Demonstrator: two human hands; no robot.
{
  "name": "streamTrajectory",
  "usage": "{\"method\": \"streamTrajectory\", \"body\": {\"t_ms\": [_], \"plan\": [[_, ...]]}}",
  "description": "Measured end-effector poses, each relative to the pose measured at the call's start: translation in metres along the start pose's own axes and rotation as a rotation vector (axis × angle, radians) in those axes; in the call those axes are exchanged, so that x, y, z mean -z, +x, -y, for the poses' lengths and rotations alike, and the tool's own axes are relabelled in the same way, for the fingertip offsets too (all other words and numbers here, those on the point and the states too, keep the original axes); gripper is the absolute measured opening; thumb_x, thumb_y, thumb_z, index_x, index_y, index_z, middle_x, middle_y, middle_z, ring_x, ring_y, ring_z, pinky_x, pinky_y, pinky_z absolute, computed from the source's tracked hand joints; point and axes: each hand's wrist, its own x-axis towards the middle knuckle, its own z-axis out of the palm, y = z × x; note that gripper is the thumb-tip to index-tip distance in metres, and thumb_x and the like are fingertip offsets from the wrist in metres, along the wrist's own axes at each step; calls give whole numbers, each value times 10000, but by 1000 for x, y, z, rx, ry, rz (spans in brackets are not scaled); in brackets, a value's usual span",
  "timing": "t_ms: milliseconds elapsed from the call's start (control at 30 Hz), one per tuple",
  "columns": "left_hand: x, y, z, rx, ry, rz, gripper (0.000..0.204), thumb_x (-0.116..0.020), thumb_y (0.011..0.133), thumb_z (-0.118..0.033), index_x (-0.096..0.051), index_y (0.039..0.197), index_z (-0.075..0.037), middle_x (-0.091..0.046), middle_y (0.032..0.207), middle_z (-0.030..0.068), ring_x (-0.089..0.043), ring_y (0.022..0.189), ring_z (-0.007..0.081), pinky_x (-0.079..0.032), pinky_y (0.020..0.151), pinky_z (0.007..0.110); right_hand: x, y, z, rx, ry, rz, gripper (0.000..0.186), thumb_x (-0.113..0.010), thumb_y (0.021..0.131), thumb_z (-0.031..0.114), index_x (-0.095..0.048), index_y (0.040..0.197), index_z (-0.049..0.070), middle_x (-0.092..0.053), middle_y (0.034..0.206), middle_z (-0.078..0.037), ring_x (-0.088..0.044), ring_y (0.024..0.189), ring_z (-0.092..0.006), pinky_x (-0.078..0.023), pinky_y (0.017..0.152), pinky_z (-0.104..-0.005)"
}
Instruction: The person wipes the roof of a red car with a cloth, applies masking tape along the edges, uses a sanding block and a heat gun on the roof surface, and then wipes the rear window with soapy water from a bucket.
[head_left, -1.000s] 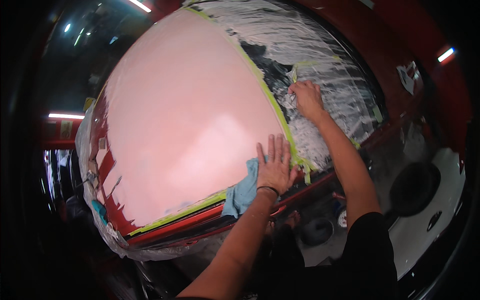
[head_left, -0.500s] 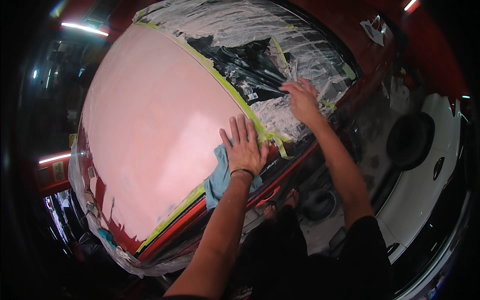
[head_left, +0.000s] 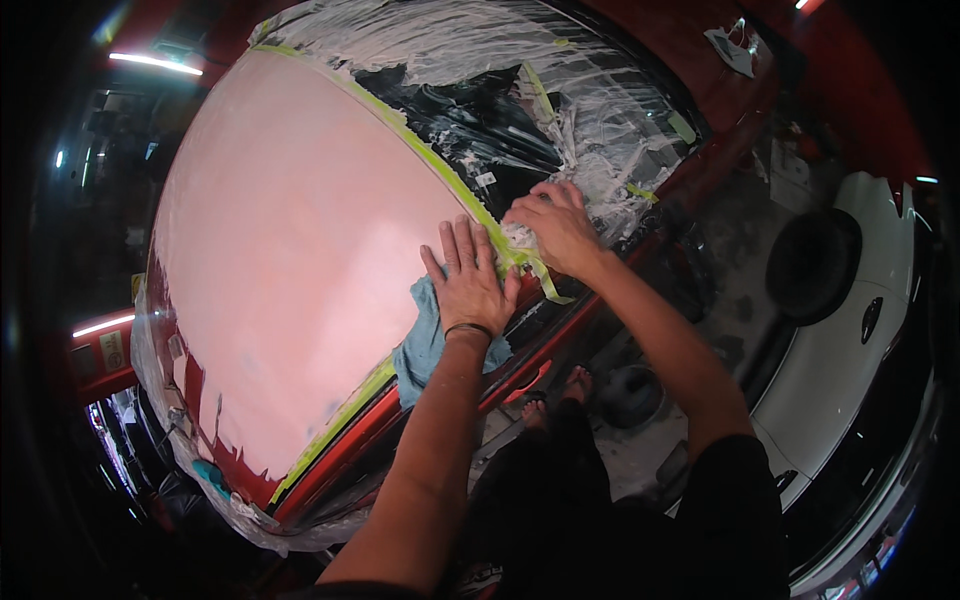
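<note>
Resting the left hand (head_left: 470, 295) flat at the lower right of the pink panel (head_left: 300, 200), grasping nothing, with fingers spread and pointing upward, slightly left. Showing from under the palm and wrist: a blue cloth (head_left: 420, 335), rumpled across the panel's edge and sagging toward the lower left; too covered for a clear long axis.

Bending the right hand (head_left: 558, 235) over streaky white film (head_left: 625, 125) just beside the panel's right corner, with fingers curled toward the left. Cannot tell a firm grip from a light touch there, with fingertips partly hidden.

Along the panel's right border, running diagonally from upper left to lower right: a narrow yellow-green tape strip (head_left: 420, 145), with a loose end (head_left: 548, 285) drooping toward the lower right near the right hand. Beyond it, stretching lengthwise roughly parallel to the tape: a dark gap (head_left: 485, 110) in the film. Well apart, at right: a white car (head_left: 830, 380).
</note>
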Motion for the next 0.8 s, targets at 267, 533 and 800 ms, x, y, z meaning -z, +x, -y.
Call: {"method": "streamTrajectory", "body": {"t_ms": [267, 533, 800], "plan": [[-1, 0, 0, 7, 11, 7, 852, -459, 1028, -555, -300, 1671, -18, -190, 1776, 194, -58, 1662, 402, -4, 1287, 680, 36, -46, -60, 122, -80, 143, 308, -664, 879, 40, -778, 1109, 211, -726, 1228, 37, -518, 1404, -265, -219, 1282, -591], [0, 1, -2, 2, 9, 23, 849, -447, 1035, -559, -299, 1669, -14, -173, 1781, 192, -58, 1662, 403, -5, 1287, 680, 36, -47, -18, 75, 9, 12, 299, -678, 894, 105, -752, 1170, 191, -678, 1318, -9, -473, 1450, -321, -227, 1272, -623], [1, 1, -2, -2, 30, 12, 842, -443, 1041, -560, -305, 1666, -13, -177, 1780, 194, -69, 1660, 405, -10, 1288, 677, 17, -49, -9, 171, 78, 4, 207, -730, 910, 220, -752, 1112, 180, -683, 1222, 25, -540, 1298, -278, -306, 1221, -572]]}}
